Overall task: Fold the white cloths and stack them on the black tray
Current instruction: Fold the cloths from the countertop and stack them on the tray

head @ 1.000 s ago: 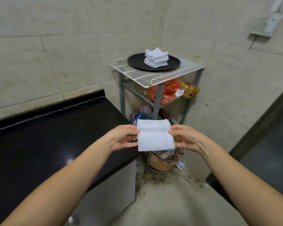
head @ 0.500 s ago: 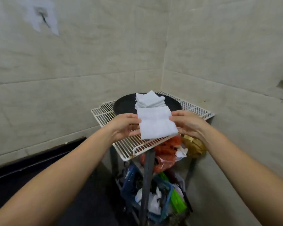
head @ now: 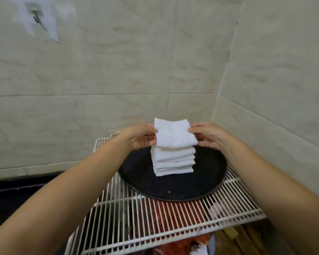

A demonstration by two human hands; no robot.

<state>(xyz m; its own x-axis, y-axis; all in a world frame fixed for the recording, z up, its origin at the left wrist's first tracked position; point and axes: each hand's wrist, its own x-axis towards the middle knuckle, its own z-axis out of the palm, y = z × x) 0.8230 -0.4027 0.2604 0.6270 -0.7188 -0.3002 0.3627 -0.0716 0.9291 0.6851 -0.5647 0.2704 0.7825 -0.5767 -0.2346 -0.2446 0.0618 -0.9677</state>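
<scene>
Above the stack of folded cloths [head: 173,161] on the black tray [head: 173,188], a folded white cloth [head: 174,134] now hangs between both hands, close over the top of the pile and roughly square with it. A second ago the same cloth was held low and well short of the wire rack [head: 129,214], beside a dark tabletop; half a second ago it was at the near edge of the rack, in front of the tray. So the carry is nearly over, and the fold on this piece looks finished. By my reading, what is left for this cloth is to lower it and let go so that it lands flush on the pile.

Whether the cloth already touches the stack I cannot tell; its near edge overlaps the top layer in this view.

The left hand [head: 142,137] is at the cloth's left edge, thumb on top and fingers [head: 145,142] curled under, pinching the edge. The right hand [head: 206,136] mirrors it at the right edge, thumb and fingertips pinching the fabric, with the remaining fingers loosely curled below. Both forearms reach forward over the rack, converging toward the stack, wrists about level with the cloth.

The tray sits on the top shelf of the rack, toward the wall corner behind it, and the stack stands near the tray's middle, its layers slightly uneven. Red bags show through the wires beneath the tray.
</scene>
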